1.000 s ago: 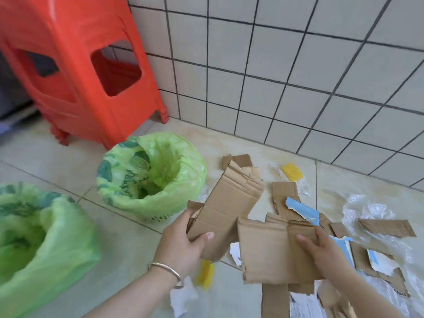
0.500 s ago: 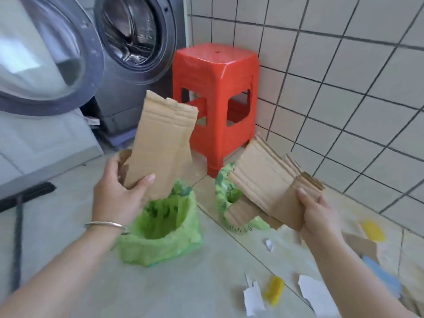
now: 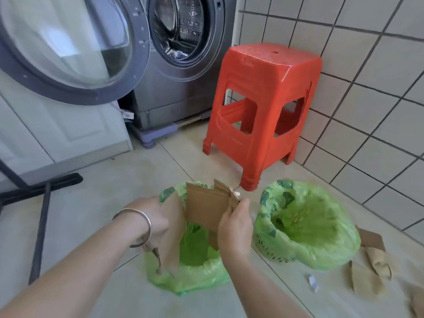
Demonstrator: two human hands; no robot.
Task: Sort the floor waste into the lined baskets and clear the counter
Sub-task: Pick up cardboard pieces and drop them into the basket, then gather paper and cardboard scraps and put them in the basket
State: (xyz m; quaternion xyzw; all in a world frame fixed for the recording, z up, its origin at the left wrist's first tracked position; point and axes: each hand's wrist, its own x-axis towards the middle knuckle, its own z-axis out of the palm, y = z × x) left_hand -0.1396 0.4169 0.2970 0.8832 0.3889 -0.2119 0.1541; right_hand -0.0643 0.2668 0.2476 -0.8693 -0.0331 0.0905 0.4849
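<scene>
My left hand (image 3: 158,220) and my right hand (image 3: 235,226) meet over the near lined basket (image 3: 190,275) in the lower middle of the frame, each with a grip clenched on cardboard. The left grip holds a cardboard strip (image 3: 171,230) that hangs down from my fingers over the basket's left rim, its lower end frayed and pointing into the green liner. The right grip pinches a broader cardboard sheet (image 3: 206,206) by its right edge, thumb on the near face; the sheet stands almost upright above the basket's mouth, just beside the strip, and its bottom edge dips below the rim.

Both pieces are plain brown corrugated board with torn, ragged edges; the sheet has a jagged top corner and a fold line down its right side.

My left forearm comes in from the lower left, wrist bent inward, a silver bangle (image 3: 140,227) around it. My right forearm rises from the bottom edge, the back of the hand towards me.

A second lined basket (image 3: 307,226) sits right of centre, close to the first but apart from it. More cardboard scraps (image 3: 376,265) lie on the floor (image 3: 110,180) at the lower right. Behind, an orange stool (image 3: 263,111) stands against the tiled wall, and a washing machine (image 3: 183,65) with its door open fills the upper left.
</scene>
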